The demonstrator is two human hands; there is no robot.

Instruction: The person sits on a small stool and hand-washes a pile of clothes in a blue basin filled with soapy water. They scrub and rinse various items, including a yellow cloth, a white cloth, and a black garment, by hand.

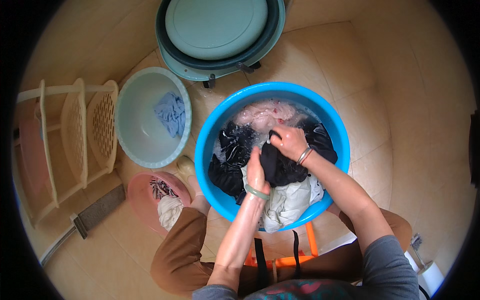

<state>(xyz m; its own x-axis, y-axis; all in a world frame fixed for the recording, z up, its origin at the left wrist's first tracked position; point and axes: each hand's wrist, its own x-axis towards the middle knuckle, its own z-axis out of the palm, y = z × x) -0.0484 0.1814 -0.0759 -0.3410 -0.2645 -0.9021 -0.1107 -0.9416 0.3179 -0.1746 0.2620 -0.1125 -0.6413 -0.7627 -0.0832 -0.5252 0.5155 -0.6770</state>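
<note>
A big blue basin (210, 135) stands on the tiled floor in front of me, holding soapy water and wet clothes. My left hand (256, 172), with a green bangle on the wrist, and my right hand (289, 141), with thin bangles, both grip a black garment (280, 167) above the water, bunched between them. A pinkish cloth (260, 116) lies at the far side of the basin. A white cloth (287, 202) hangs over the near rim. More dark clothing (232, 150) floats at the left.
A pale green basin (131, 135) with a light blue cloth (171, 112) sits to the left. A small pink basin (140, 197) holds wrung clothes. A cream plastic rack (75, 135) lies far left, a brush (92, 212) on the floor, stacked tubs (220, 35) behind, an orange stool (312, 240) under me.
</note>
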